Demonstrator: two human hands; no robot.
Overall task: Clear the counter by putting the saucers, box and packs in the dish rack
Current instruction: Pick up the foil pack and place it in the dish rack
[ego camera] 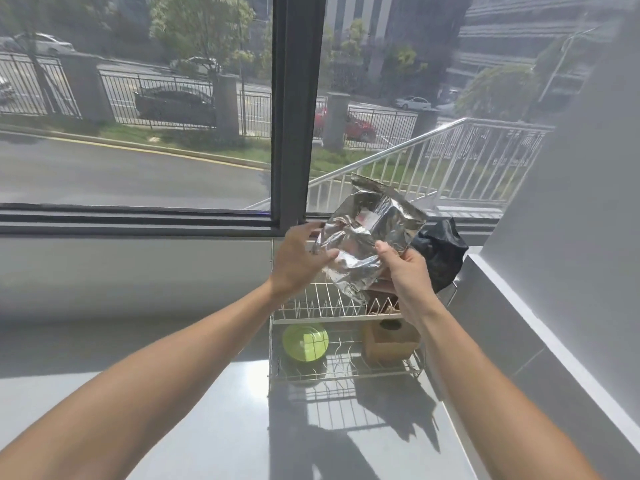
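Both hands are up over the dish rack [346, 344] holding a crinkly silver foil pack [367, 237]. The left hand [298, 258] has its fingers curled round the pack's left edge, thumb pressed on the front. The right hand [405, 271] pinches the lower right side, thumb on top and fingers tucked behind. The pack hangs in the air just above the rack's upper tier, tilted a bit. Down on the rack's lower tier there's a green saucer [304, 342] at the left end and a brown box [389, 341] at the right end. A black pack [441, 252] sits at the rack's back right, behind the right hand.
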